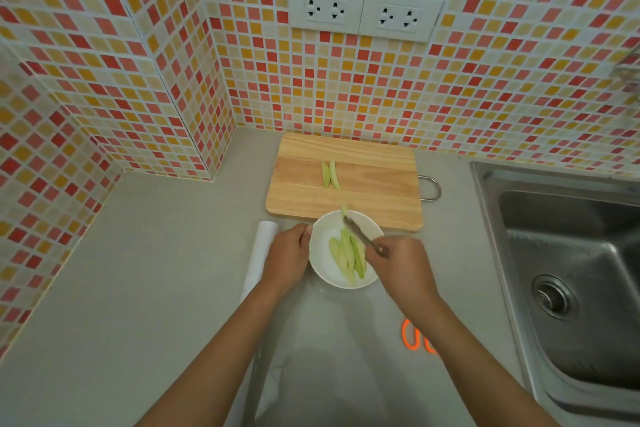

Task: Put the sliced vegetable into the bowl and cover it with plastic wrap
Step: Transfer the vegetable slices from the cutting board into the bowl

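Note:
A white bowl (323, 265) stands on the grey counter just in front of a wooden cutting board (374, 191). Several pale green vegetable slices (348, 256) lie inside it. Two more slices (330, 175) lie on the board. My left hand (289, 258) grips the bowl's left rim. My right hand (401, 265) holds a knife (360, 234) whose blade reaches over the bowl, with a green slice (344, 211) at its tip near the far rim. A white roll of plastic wrap (259, 253) lies left of the bowl, partly behind my left hand.
A steel sink (571, 270) fills the right side. Orange-handled scissors (414, 336) lie on the counter under my right forearm. The tiled wall with two sockets (363, 10) rises behind the board, and another tiled wall closes the left side.

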### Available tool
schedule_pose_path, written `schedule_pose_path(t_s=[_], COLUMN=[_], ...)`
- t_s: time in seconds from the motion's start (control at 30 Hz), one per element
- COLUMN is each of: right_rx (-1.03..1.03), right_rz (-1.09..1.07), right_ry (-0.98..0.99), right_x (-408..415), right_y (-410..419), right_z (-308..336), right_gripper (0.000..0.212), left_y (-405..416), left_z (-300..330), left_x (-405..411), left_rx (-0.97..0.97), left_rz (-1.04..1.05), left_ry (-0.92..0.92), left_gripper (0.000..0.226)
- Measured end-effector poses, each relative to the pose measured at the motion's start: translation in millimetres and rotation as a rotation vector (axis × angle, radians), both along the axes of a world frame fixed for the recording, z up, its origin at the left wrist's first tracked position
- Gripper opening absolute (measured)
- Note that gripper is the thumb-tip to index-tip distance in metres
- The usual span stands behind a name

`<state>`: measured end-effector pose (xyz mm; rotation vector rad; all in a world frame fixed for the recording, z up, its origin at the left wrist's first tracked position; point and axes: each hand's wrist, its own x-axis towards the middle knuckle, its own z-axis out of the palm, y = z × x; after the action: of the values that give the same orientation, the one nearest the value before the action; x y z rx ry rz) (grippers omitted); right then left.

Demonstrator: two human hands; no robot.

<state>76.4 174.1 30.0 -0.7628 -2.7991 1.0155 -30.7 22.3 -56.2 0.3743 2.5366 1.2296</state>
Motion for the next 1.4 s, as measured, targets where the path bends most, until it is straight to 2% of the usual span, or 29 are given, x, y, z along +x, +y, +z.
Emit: schedule_pose_path(t_s=[0.07,0.2,0.3,0.43,0.6,0.77,1.0,1.07,1.23,1.4], right_rx=[0.003,0.117,0.144,0.057,0.119,0.154,0.248,0.241,0.126,-0.022], right_rz=[0.01,0.017,-0.006,-0.071,-0.02,0.004,0.042,0.04,-0.001,-0.041], right_ry=[-0.078,-0.216,-0.137,-0.035,-0.151,-0.212,-0.224,-0.224,-0.153,0.055], right_x=[17.6,19.7,3.1,-52.4,-118.5,-139.9,-138.1,-138.5,-121.1,-52.2], right_y=[-6.2,-7.9,-0.7,14.9,21.6,19.0,11.1,10.4,15.2,9.8], right_z=[-11.0,-18.0,-8.5,-1.4,-18.7,-32.1,-33.8,-32.1,-19.2,7.7], right_gripper=[0.048,0.026,0.03,0.038,0.037,0.028,0.025,0.032,0.037,0.047], left_y=[0.2,-0.8,-1.2,-0.7,-1.1,-1.9,-1.5,-1.7,-2.0,-2.7], left_z=[-0.8,-1.6,-1.5,-2.2,-3.3,-4.3,-3.4,-3.2,-2.5,-2.0], left_x=[-0.3,0.0,-0.1,0.2,-0.3,-0.3,-0.1,-0.3,-0.9,-2.0], left_rx=[0.009,0.022,0.017,0.015,-0.002,0.009,0.02,0.008,0.002,0.007], left_rz=[0.007,0.005,0.003,0.003,-0.012,-0.019,-0.015,-0.019,-0.027,-0.029], left_ry=[-0.006,-0.003,0.008,0.026,0.051,0.046,0.046,0.045,0.048,0.031], left_gripper=[0.034,0.035,0.035,0.036,0.034,0.034,0.035,0.036,0.035,0.033])
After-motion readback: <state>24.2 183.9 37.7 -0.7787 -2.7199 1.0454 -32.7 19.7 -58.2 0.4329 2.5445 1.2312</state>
